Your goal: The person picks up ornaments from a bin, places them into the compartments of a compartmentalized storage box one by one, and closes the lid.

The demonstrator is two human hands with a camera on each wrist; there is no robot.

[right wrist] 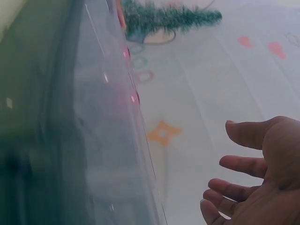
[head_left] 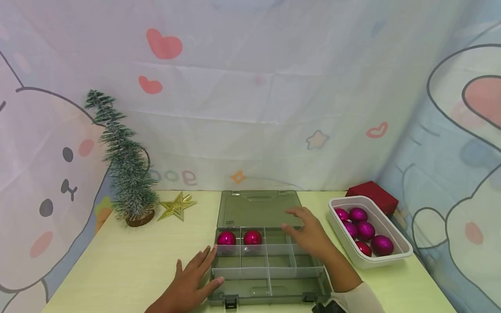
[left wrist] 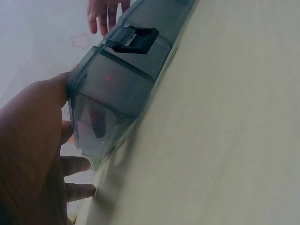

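A smoky-clear compartment box (head_left: 254, 300) lies on the table with its lid (head_left: 254, 208) folded back. Two shiny pink-red balls (head_left: 226, 238) (head_left: 252, 237) sit in separate compartments of its back row. Against the box's left side rests my left hand (head_left: 188, 278), its thumb at the rim and its other fingers stretched out alongside. My right hand (head_left: 309, 232) hovers over the box's back right part, fingers spread and holding nothing. In the right wrist view that hand (right wrist: 258, 176) hangs apart from the box wall. A white tub (head_left: 365, 262) to the right contains several pink and purple balls (head_left: 365, 230).
A small frosted Christmas tree (head_left: 131, 182) stands at the back left on a round wooden base. Beside it lies a gold star (head_left: 178, 206). Behind the tub is a dark red box (head_left: 372, 195). A printed cloth (head_left: 250, 108) hangs behind the table (head_left: 117, 269).
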